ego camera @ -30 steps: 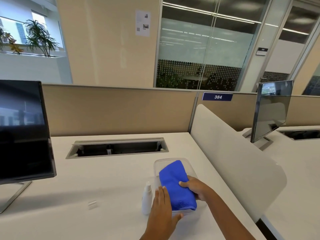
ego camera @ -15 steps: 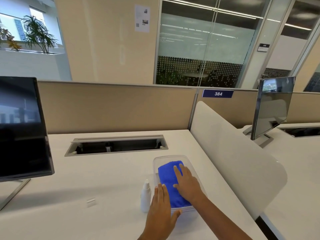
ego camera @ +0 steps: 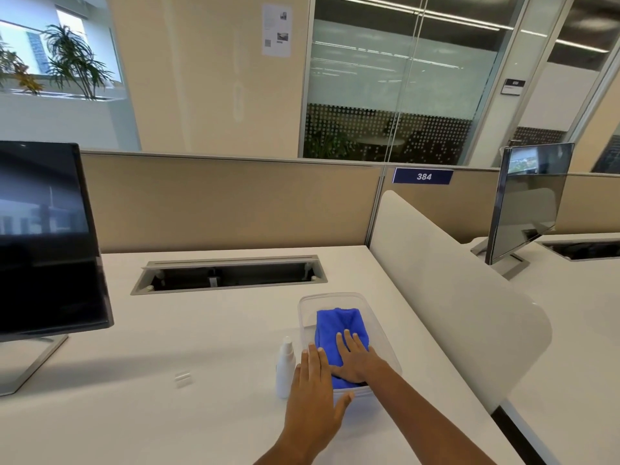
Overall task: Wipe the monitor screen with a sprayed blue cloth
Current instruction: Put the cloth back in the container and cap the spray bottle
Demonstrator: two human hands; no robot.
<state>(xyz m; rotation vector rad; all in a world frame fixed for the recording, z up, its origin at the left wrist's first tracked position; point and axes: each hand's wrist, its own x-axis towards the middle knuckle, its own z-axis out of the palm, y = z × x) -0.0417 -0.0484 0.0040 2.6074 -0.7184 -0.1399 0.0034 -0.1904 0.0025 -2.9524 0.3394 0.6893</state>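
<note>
A folded blue cloth [ego camera: 339,322] lies inside a clear plastic container [ego camera: 335,298] on the white desk. My right hand [ego camera: 355,362] rests flat on the cloth's near half, fingers spread and pressing down. My left hand [ego camera: 313,394] lies flat against the container's near left corner, thumb along its front rim. A small white spray bottle [ego camera: 285,369] stands upright just left of the container, beside my left hand. The dark monitor [ego camera: 43,236] stands at the far left of the desk, partly cut off by the frame edge.
A cable trough [ego camera: 228,271] is open in the desk behind the container. A small clear cap [ego camera: 183,379] lies left of the bottle. A white curved divider [ego camera: 453,297] borders the desk's right side, with a second monitor [ego camera: 526,199] beyond it.
My right hand has pushed the blue cloth down from above the container into it and flattened out on top. My left hand has stayed at the container's corner.
</note>
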